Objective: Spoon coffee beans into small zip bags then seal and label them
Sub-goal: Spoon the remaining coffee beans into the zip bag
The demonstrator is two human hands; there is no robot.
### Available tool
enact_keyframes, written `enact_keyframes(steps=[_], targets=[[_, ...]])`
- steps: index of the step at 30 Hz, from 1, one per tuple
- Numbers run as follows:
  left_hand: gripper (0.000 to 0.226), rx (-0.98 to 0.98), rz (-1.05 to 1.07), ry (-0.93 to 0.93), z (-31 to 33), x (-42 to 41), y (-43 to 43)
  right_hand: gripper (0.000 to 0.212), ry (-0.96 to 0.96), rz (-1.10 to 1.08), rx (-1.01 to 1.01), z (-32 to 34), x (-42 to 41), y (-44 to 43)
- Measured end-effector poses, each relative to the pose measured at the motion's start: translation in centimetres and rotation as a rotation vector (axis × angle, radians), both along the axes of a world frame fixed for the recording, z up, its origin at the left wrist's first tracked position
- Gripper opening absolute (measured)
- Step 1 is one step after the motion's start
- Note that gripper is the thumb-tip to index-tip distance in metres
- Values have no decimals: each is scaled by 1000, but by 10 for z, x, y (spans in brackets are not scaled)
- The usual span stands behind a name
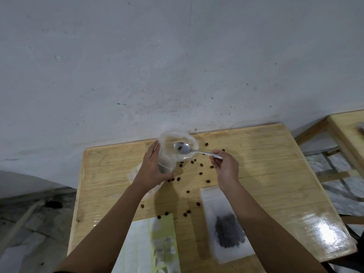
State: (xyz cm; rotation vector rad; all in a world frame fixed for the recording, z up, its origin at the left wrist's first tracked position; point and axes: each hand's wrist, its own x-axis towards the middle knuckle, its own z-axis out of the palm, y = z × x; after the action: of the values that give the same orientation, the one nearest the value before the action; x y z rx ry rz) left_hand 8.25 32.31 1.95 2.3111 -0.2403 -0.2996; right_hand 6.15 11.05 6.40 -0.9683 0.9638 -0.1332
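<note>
My left hand [152, 170] grips a clear plastic bag [173, 148] held upright with its mouth wide apart; dark beans show at its bottom. My right hand [225, 166] holds a metal spoon [184, 148] by the handle, its bowl over the bag's mouth with one coffee bean in it. Several loose coffee beans [201, 173] lie scattered on the wooden table [266, 164]. A small zip bag [228, 229] with dark beans inside lies flat at the near right, partly under my right forearm. A sheet of labels [163, 245] lies at the near edge.
A grey wall rises right behind the table. A second wooden table [346, 131] stands at the far right with a gap between. Another clear plastic piece [134, 175] lies under my left wrist. Tiled floor shows on both sides.
</note>
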Motion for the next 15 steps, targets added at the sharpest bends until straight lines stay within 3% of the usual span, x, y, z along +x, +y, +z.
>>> enact_keyframes(steps=[9, 15], targets=[[110, 26, 23, -24, -1, 6, -10, 23, -223, 331, -236, 16, -15, 5], [111, 12, 37, -11, -1, 7, -8, 19, -316, 77, -257, 22, -23, -12]])
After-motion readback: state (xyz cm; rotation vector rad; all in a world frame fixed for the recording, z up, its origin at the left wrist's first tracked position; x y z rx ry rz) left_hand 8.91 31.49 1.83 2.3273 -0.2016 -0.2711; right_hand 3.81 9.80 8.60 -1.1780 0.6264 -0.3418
